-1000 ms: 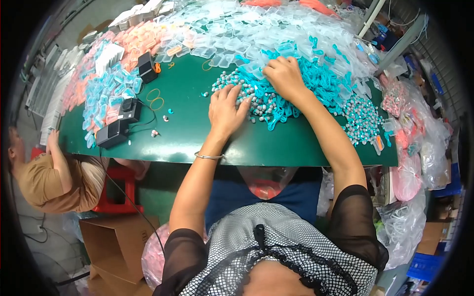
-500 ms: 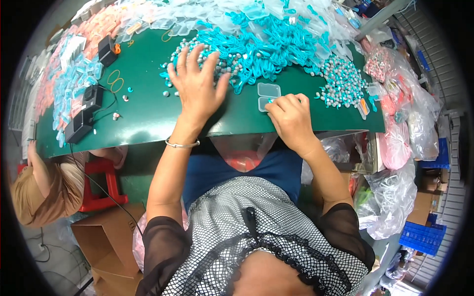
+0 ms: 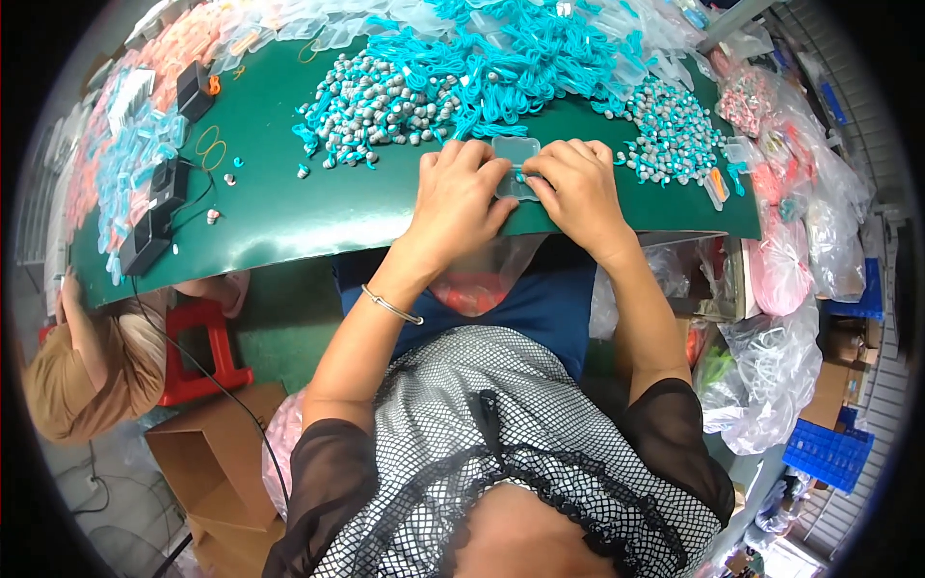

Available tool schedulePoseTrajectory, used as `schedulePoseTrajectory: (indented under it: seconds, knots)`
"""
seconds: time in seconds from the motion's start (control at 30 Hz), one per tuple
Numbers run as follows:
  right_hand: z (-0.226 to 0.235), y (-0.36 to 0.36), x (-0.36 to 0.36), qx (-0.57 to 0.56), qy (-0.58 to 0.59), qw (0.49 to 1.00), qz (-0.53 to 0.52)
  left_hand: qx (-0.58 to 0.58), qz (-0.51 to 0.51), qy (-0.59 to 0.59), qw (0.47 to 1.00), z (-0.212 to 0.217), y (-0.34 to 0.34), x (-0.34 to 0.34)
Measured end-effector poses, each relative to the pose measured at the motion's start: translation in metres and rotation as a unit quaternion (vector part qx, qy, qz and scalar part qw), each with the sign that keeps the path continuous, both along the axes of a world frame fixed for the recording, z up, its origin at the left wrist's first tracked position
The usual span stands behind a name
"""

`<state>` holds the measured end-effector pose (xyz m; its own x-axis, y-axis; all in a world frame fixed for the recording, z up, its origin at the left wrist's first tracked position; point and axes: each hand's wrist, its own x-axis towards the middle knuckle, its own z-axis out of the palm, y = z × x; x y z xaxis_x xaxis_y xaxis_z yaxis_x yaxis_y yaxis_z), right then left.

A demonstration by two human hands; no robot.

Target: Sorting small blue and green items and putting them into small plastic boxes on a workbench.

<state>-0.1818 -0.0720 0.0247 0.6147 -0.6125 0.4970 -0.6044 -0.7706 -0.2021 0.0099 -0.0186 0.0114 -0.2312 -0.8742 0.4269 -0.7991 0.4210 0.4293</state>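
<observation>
Flanking a clear box (image 3: 516, 149): left hand (image 3: 453, 197), right hand (image 3: 582, 193); any lettering unreadable.

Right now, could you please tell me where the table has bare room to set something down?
Bare green tabletop lies between the loose pieces and left hand, in front of the left bead pile. A smaller patch lies beside the right hand, in front of the right bead pile. Teal cords and clear cases crowd the far side.

Clear plastic case (image 3: 515, 148), rectangular, opened out into two shallow halves, lies near front edge of green table (image 3: 318, 207). Small teal piece (image 3: 520, 177) at nearer half, partly hidden.
</observation>
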Motion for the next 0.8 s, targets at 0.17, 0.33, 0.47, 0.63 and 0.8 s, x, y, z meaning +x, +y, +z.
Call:
schedulePoseTrajectory:
  seconds: [0.17,0.33,0.47,0.63,0.8]
  knots:
    - [-0.002,-0.002,0.002,-0.050,0.026,0.998,-0.005,0.017,0.001,0.044,0.999,-0.003,0.001,-0.001]
    - [-0.003,-0.002,-0.002,0.012,-0.029,0.999,-0.014,-0.007,0.014,0.096,0.995,-0.006,0.000,-0.002]
    - [0.000,-0.001,-0.002,0.029,-0.014,0.999,-0.014,-0.008,0.027,0.115,0.993,-0.007,-0.003,-0.003]
    - [0.004,-0.001,0.004,-0.055,0.049,0.997,-0.011,0.011,0.041,0.110,0.993,-0.007,-0.004,-0.006]
    - [0.007,-0.006,0.003,-0.090,0.079,0.993,0.024,0.020,0.048,0.115,0.992,-0.007,-0.007,-0.009]
